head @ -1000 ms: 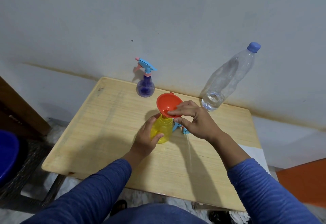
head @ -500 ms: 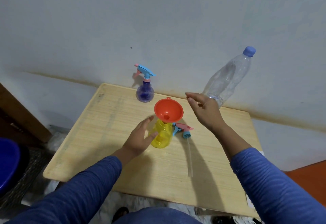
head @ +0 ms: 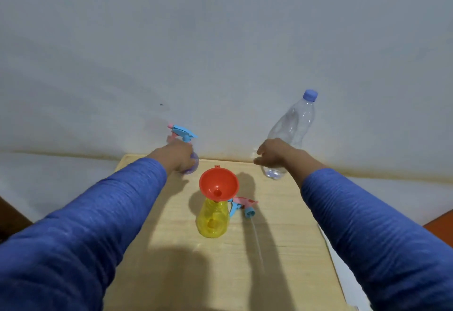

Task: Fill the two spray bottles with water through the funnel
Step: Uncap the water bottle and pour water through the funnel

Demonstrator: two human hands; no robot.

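No legible text, labels, brand marks or numbers on any item. The clear water bottle [head: 291, 134] carries no label; both spray bottles are unmarked plastic.

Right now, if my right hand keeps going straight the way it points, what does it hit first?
Probably the clear plastic water bottle; your right hand is open just before its lower body, though depth is unclear.

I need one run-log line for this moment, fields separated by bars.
left hand: on purple spray bottle | right hand: at water bottle, open | funnel: in yellow spray bottle | water: not poured
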